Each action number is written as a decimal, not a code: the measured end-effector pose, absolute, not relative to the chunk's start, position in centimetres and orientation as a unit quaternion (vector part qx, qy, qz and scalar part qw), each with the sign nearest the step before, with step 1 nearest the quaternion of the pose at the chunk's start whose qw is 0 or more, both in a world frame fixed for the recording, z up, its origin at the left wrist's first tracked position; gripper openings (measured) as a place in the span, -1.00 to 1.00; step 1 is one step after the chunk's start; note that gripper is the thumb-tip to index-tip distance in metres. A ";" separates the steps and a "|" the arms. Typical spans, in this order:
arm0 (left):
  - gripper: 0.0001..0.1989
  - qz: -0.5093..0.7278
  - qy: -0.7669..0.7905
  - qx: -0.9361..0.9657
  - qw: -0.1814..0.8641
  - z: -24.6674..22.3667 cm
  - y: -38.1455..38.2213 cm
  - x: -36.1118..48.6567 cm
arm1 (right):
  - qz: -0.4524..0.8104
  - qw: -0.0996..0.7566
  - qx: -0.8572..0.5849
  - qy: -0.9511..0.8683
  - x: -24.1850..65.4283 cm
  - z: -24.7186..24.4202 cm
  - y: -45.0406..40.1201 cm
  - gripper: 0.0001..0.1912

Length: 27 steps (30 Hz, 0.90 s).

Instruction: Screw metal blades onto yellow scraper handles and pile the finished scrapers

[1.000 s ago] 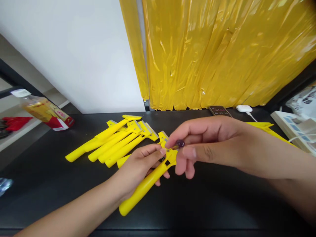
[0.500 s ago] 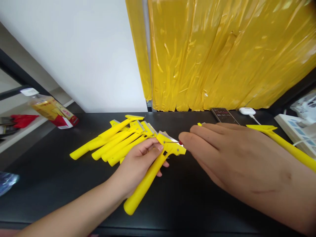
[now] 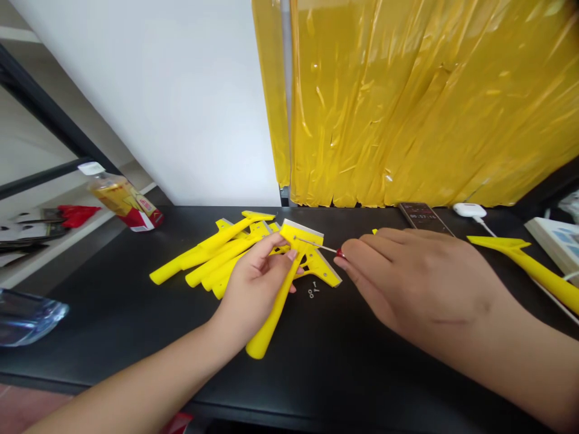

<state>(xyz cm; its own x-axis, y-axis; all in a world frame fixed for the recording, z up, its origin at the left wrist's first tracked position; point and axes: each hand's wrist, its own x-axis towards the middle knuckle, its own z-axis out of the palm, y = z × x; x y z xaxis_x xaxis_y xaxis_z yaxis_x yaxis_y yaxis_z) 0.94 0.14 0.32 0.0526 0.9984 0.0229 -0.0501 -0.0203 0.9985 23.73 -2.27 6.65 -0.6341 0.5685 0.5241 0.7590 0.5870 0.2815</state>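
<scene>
Two bare hands work over a black surface (image 3: 90, 313). Clock directions here start from the held tool. The left hand (image 3: 256, 289) grips a yellow plastic scraper (image 3: 301, 241), its fingers curled around the handle just below the wide head, with a metal blade along the head's far edge. The handle runs down toward the person at about 7 o'clock. The right hand (image 3: 420, 277), at 3 o'clock, pinches a slim screwdriver (image 3: 319, 245) between its thumb and forefinger. The red handle is almost hidden by the fingertips, and the thin metal shaft reaches across to touch the scraper's head.

The main change is on the surface: tiny metal screws and washers (image 3: 312, 292) now lie loose just below the scraper's head at about 5 o'clock, where none showed in the earlier view. The scraper's head also sits higher and tilts more upright than before.

A pile of matching scrapers (image 3: 212, 253) lies at 9 o'clock, touching the left hand's fingers. Another scraper (image 3: 525, 259) lies apart at 3 o'clock, beyond the right hand, near a phone (image 3: 423, 217) and a white charger (image 3: 468, 210). Yellow plastic sheeting (image 3: 407, 102) hangs behind.
</scene>
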 end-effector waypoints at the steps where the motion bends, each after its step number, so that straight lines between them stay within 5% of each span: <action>1: -0.70 0.507 0.470 0.510 0.511 0.3 0.2 0.9 | -0.222 0.204 -0.404 -0.863 23.6 6.5 -2.2 -0.77; 11: -0.62 0.527 0.487 0.554 0.422 0.9 1.0 0.1 | 0.424 0.301 -0.531 -0.669 23.4 6.1 0.2 -0.50; 16: -0.46 0.550 0.466 0.624 0.302 2.6 3.3 -2.4 | 0.491 0.328 -0.475 -0.653 24.3 6.3 1.3 -0.69; 21: -0.60 0.389 0.428 0.793 0.191 4.0 5.0 -4.3 | 0.586 0.502 -0.397 -0.497 28.3 7.4 2.0 -0.86; 27: -0.56 0.209 0.415 0.881 0.091 1.8 5.7 -4.2 | 0.444 0.492 -0.527 -0.532 34.8 5.9 -0.9 -0.78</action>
<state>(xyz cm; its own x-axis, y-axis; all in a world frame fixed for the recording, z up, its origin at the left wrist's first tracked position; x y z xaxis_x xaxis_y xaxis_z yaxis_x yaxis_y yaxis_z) -4.20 5.68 1.77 0.5677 0.7691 0.2935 0.6932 -0.6389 0.3335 34.79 -0.95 5.92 0.0409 0.9976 0.0558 0.1238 0.0503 -0.9910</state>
